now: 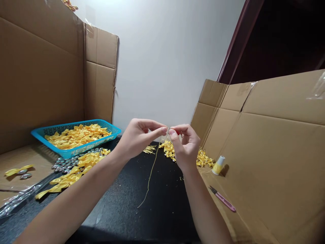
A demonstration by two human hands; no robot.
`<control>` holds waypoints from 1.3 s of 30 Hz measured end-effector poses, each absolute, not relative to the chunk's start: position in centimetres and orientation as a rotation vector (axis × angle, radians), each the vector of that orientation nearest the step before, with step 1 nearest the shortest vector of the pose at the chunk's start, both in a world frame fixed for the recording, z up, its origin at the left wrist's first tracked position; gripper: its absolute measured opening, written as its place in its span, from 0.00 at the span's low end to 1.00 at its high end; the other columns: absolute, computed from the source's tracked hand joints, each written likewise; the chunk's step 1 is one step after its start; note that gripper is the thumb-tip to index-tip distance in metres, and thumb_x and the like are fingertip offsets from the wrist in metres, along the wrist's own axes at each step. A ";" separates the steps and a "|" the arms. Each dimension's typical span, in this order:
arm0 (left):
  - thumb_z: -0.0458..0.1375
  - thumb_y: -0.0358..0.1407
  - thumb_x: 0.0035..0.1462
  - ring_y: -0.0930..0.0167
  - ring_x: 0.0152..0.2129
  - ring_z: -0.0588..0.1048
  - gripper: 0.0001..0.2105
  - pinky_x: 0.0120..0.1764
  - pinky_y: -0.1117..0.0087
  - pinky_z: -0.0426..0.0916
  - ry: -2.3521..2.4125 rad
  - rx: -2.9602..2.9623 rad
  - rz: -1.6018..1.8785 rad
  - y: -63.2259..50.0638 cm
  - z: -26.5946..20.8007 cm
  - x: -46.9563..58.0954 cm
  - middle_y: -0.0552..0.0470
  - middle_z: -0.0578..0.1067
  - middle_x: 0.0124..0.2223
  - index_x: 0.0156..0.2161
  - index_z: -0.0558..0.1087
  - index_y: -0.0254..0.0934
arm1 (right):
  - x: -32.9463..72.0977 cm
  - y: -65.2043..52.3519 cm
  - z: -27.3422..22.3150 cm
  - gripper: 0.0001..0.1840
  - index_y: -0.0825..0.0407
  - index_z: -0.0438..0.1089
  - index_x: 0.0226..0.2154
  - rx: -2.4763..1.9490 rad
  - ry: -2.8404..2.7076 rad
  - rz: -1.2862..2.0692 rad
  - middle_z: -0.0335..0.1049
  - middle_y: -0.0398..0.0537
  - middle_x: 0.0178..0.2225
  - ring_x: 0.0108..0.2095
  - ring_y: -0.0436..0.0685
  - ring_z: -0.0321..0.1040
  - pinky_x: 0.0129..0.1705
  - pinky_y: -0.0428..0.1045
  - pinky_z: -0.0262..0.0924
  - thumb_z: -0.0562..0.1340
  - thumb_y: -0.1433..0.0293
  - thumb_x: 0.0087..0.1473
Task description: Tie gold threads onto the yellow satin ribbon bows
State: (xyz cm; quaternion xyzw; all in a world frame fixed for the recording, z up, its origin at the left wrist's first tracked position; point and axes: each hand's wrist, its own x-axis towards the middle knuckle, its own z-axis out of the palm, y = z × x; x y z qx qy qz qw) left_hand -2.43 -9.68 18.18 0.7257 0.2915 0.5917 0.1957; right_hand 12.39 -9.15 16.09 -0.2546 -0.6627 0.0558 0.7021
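1. Head view: the left hand [137, 137] and right hand [186, 145] met fingertip to fingertip above the black desk [132, 203], both pinching the top of a thin yellow thread [151, 171].
2. The thread hung limp toward the near desk; it looked weightless, soft and slippery, best pinched close to its end.
3. A blue plastic basket of yellow satin bows [76, 135] stood far left.

Bows [76, 135] – glossy yellow satin ribbon. Basket [40, 134] – blue perforated plastic, smooth. Table [142, 210] – black, slightly grainy, dull sheen. Boxes [274, 152] – matt brown corrugated cardboard, clear shiny tape at seams. Thread [149, 178] – thin, yellowish, matt. Snips [223, 200] – pink plastic handle. Beads [63, 164] – shiny silver.
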 end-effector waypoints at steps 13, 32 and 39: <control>0.63 0.44 0.51 0.67 0.29 0.77 0.14 0.28 0.71 0.71 0.768 1.979 1.617 -9.2 18.0 -2.4 0.46 0.81 0.29 0.35 0.82 0.34 | 12.3 -9.2 16.1 0.03 0.49 0.67 0.29 -0.572 -1.519 0.073 0.69 0.42 0.27 0.31 0.51 0.65 0.38 0.51 0.62 0.60 0.67 0.52; 0.66 0.42 0.48 0.68 0.32 0.79 0.11 0.35 0.71 0.74 0.650 1.854 1.545 -8.7 18.2 -2.6 0.47 0.82 0.33 0.34 0.81 0.36 | 12.3 -8.8 16.2 0.01 0.49 0.67 0.29 -0.481 -1.562 0.011 0.69 0.41 0.28 0.30 0.50 0.65 0.36 0.50 0.62 0.61 0.70 0.51; 0.66 0.41 0.49 0.67 0.33 0.79 0.10 0.37 0.69 0.74 0.621 1.841 1.531 -8.1 18.0 -2.8 0.48 0.82 0.34 0.35 0.81 0.37 | 12.5 -8.8 16.2 0.01 0.49 0.67 0.30 -0.487 -1.585 0.005 0.71 0.41 0.29 0.31 0.50 0.66 0.37 0.51 0.62 0.62 0.69 0.52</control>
